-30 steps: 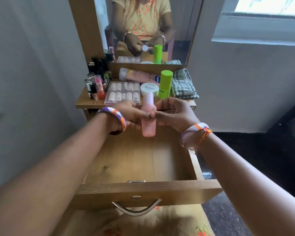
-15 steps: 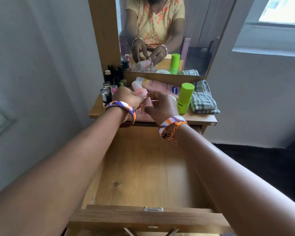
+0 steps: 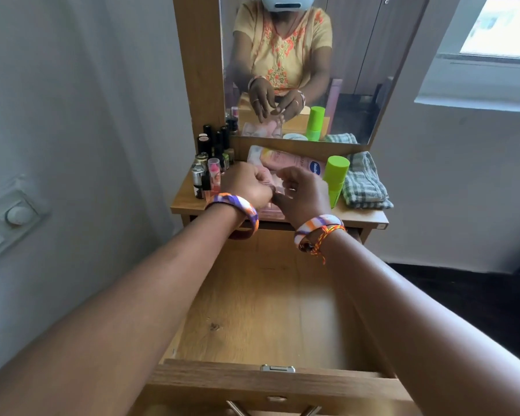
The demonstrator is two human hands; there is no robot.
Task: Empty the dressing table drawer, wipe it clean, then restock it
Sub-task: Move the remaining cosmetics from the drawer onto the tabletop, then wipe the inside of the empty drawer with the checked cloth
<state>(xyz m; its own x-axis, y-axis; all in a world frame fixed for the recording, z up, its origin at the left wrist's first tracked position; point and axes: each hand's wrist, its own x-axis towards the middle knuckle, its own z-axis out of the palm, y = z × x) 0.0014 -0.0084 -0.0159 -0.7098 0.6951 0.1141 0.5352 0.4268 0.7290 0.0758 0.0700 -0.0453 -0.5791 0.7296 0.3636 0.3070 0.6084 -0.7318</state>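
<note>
The wooden drawer point(image 3: 252, 310) is pulled out below me and its bottom is bare. My left hand point(image 3: 246, 184) and my right hand point(image 3: 303, 193) are side by side over the table top point(image 3: 183, 205), above the back of the drawer. Between them lies a pink bottle point(image 3: 278, 186), mostly hidden by my fingers. The mirror point(image 3: 357, 70) shows it on its side on the box of nail tips, with my fairly straight fingertips at it. A folded checked cloth point(image 3: 364, 184) lies at the right end of the table top.
A green bottle point(image 3: 336, 175) stands right of my right hand. A pink lotion tube point(image 3: 294, 162) lies against the mirror base. Lipsticks and small bottles point(image 3: 210, 163) crowd the left end. A white wall is close on the left, with a switch plate point(image 3: 15, 214).
Both hands carried the upright pink bottle from over the drawer up onto the table top. It now lies on its side, and my fingers have loosened from it.
</note>
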